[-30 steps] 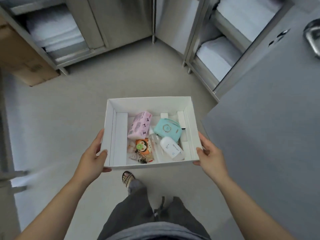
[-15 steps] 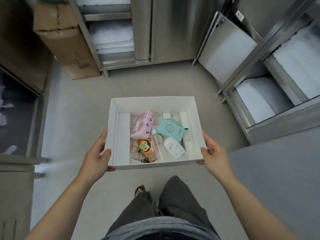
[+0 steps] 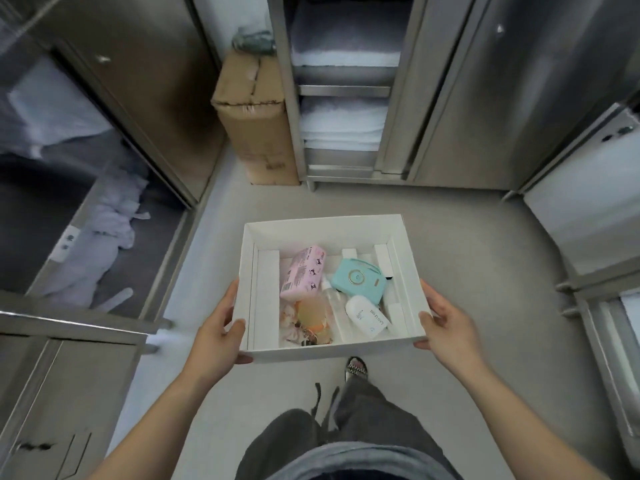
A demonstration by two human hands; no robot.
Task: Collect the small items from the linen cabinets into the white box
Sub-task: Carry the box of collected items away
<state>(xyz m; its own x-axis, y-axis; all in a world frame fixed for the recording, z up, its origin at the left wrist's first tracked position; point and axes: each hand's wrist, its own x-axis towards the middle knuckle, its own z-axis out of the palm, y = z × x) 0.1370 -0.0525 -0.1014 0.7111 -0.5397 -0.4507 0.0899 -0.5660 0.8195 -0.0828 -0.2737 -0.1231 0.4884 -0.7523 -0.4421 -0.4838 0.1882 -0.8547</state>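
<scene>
I carry the white box (image 3: 325, 227) in front of me above the floor. My left hand (image 3: 216, 332) grips its left wall, thumb over the rim. My right hand (image 3: 446, 323) grips the right wall the same way. Inside lie a pink tissue pack (image 3: 304, 273), a teal round-cornered case (image 3: 358, 279), a white bottle (image 3: 367, 317), a clear spray bottle (image 3: 334, 306) and an orange toy with trinkets (image 3: 310, 322).
Steel linen cabinets ring the floor: an open one ahead with folded white towels (image 3: 343, 124), an open one at left with crumpled linen (image 3: 104, 237), open doors at right (image 3: 585, 216). A tall cardboard carton (image 3: 256, 119) leans beside the middle cabinet. My legs are below the box.
My view has swung left: the cabinets at right slid out of frame, the left cabinet with crumpled linen came into view. The box stays held the same way in both hands.
</scene>
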